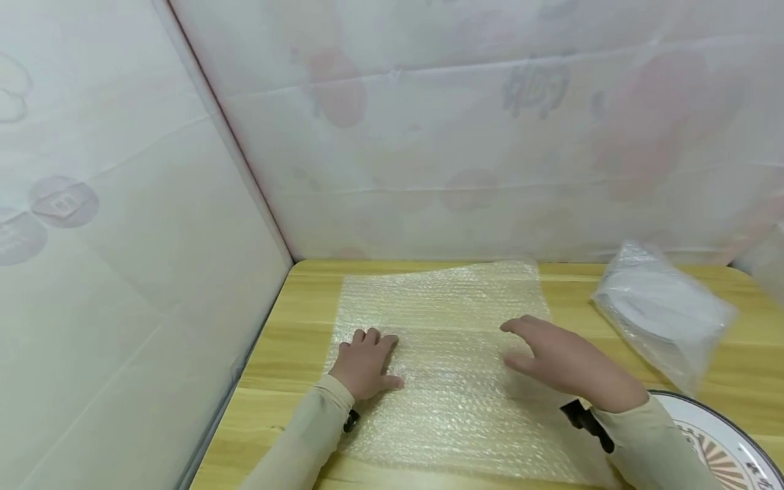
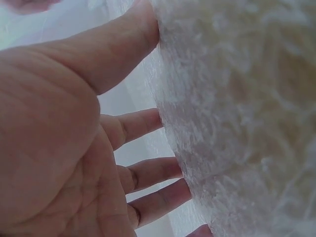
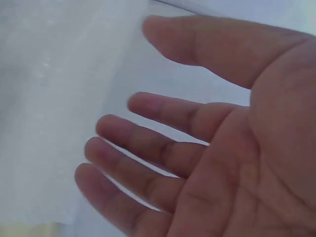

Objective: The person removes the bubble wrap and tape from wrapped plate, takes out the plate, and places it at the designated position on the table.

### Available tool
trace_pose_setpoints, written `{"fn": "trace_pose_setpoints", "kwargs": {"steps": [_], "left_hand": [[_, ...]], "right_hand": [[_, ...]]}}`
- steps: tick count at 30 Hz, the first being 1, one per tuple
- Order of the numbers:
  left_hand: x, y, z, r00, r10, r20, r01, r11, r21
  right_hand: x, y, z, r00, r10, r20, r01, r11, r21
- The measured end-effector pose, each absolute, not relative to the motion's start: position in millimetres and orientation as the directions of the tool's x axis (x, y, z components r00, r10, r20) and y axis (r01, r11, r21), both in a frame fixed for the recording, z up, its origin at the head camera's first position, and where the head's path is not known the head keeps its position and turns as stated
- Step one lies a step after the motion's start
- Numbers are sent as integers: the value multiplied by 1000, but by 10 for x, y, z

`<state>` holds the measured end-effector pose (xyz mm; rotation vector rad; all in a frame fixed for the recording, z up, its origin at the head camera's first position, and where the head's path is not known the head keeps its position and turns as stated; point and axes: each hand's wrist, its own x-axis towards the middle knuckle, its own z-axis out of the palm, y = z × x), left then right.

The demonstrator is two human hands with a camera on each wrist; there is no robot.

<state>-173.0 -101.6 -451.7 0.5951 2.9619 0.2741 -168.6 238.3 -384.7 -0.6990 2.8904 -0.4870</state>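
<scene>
A sheet of clear bubble wrap (image 1: 453,422) lies spread over the wooden table. On its left part rests my left hand (image 1: 363,364), fingers spread; the left wrist view shows the fingertips and thumb touching the bubble wrap (image 2: 197,98). Above the sheet's right part hovers my right hand (image 1: 566,357), thumb apart from the fingers and nothing between them. In the right wrist view the right palm and relaxed fingers (image 3: 148,148) show, apart from the wrap. A round white plate (image 1: 680,412) with a dark rim and printed pattern lies by the right forearm, which partly covers it.
A white item wrapped in bubble wrap (image 1: 658,306) lies at the table's back right. The wooden table (image 1: 288,327) ends at a fabric wall (image 1: 429,156) behind and another fabric wall (image 1: 153,272) on the left. More clear wrap (image 1: 768,262) shows at the right edge.
</scene>
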Motion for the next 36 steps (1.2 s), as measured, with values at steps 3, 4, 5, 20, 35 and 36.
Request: {"fn": "trace_pose_setpoints", "kwargs": {"steps": [3, 4, 5, 20, 35, 36], "left_hand": [[-1732, -989, -4511, -915, 397, -68, 378, 904, 199], [-1732, -984, -4507, -915, 397, -65, 378, 905, 196], [-1733, -981, -4507, -916, 396, -64, 378, 905, 193], [-1722, -985, -4529, -914, 400, -63, 383, 905, 184], [-1717, -1021, -4504, -915, 397, -63, 378, 903, 204], [-1719, -1024, -4505, -916, 396, -63, 376, 903, 206]], "right_hand": [[-1728, 2383, -3992, -871, -482, -89, -426, 834, -350], [-1738, 2381, -4027, -868, -486, -103, -423, 833, -356], [-1749, 2380, -4059, -864, -488, -120, -420, 832, -362], [-1750, 2381, -4248, -856, -483, -186, -403, 847, -346], [-1735, 2234, -4283, -867, -487, -103, -454, 858, -240], [-1736, 2217, -4286, -867, -489, -91, -460, 858, -230]]}}
